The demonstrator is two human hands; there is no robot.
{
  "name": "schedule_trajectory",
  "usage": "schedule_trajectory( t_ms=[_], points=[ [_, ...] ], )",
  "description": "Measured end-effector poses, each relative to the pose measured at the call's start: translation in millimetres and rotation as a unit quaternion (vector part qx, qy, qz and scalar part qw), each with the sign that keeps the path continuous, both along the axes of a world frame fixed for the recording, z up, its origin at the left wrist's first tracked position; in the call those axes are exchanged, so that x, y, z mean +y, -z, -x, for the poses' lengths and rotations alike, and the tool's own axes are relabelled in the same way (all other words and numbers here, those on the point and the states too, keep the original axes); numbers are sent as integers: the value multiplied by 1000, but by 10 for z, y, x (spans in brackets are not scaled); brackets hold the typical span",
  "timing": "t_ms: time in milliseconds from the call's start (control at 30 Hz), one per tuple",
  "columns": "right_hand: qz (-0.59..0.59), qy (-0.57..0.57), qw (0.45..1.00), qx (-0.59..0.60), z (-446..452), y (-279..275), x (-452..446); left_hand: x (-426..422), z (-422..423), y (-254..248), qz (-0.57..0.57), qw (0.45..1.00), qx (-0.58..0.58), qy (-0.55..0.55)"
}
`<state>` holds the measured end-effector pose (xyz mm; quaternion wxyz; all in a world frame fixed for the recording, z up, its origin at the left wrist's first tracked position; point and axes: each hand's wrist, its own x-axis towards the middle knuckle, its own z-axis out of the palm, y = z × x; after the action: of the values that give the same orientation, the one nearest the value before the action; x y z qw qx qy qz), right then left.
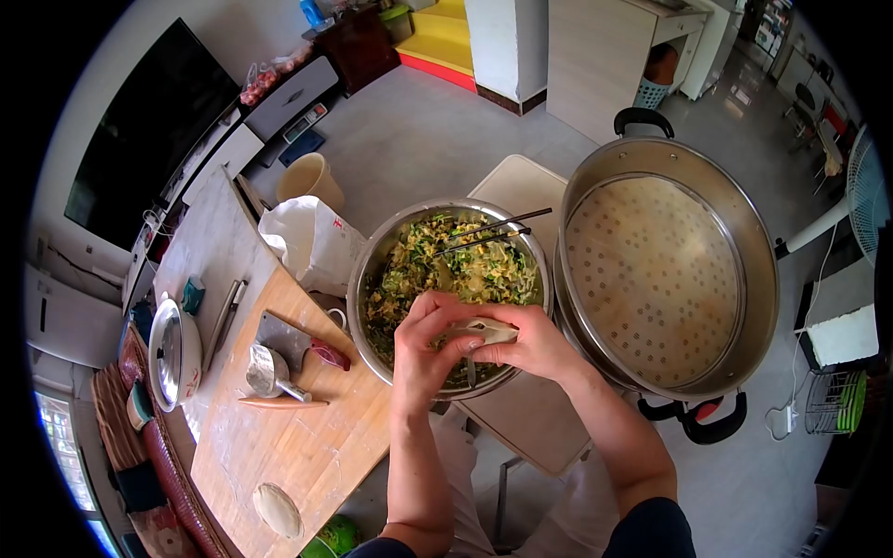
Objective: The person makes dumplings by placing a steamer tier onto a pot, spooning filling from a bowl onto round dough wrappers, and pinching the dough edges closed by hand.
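Observation:
My left hand [430,339] and my right hand [535,337] meet over the near side of a steel bowl [365,358]. Between them they pinch a pale folded piece of dough [488,329], both thumbs pressed at its edge. Green and yellow chopped filling [419,256] fills the bowl. Dark chopsticks [498,226] lie across its right rim. Part of a spoon-like utensil shows below the thumbs. On the wooden board [307,446] to the left, a flat oval dough piece [278,511] lies near the front edge.
A large steamer pot [763,307] with a perforated tray stands at the right. A cleaver [284,339], a metal scoop [267,372] and a wooden stick [284,403] lie on the board. Farther left are a lidded pot [175,353] and a rolling pin [223,321]. A white bag [312,246] stands behind.

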<state>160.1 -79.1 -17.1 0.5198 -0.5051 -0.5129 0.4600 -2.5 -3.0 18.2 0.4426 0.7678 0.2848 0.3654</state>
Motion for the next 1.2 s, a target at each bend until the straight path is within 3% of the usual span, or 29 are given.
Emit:
schedule_trajectory(
  t_ms=[267,367,567,767,967,1033,1067,1167,1200],
  points=[
    [61,-15,996,67,1,-16,-14,-8,2,117,-2,1000,-12,-8],
    [30,-19,997,67,5,21,-8,-4,3,161,1,1000,-21,-8],
    [59,-29,996,67,-11,-30,-10,-35,-22,103,60,997,-56,-9],
    [25,-15,1000,9,2,-25,-12,33,-5,231,-36,999,-8,8],
    [16,-27,999,-12,-9,-58,-6,88,41,232,-64,997,35,41],
    [47,-40,995,81,-21,-91,-34,50,47,148,49,991,-119,19],
    [61,-48,989,124,-22,-124,-37,76,114,87,142,978,-149,25],
    [30,-62,950,304,77,-168,-39,35,275,109,262,927,-263,61],
    [17,-76,953,291,122,-271,-46,-5,315,173,302,908,-274,93]
  ],
)
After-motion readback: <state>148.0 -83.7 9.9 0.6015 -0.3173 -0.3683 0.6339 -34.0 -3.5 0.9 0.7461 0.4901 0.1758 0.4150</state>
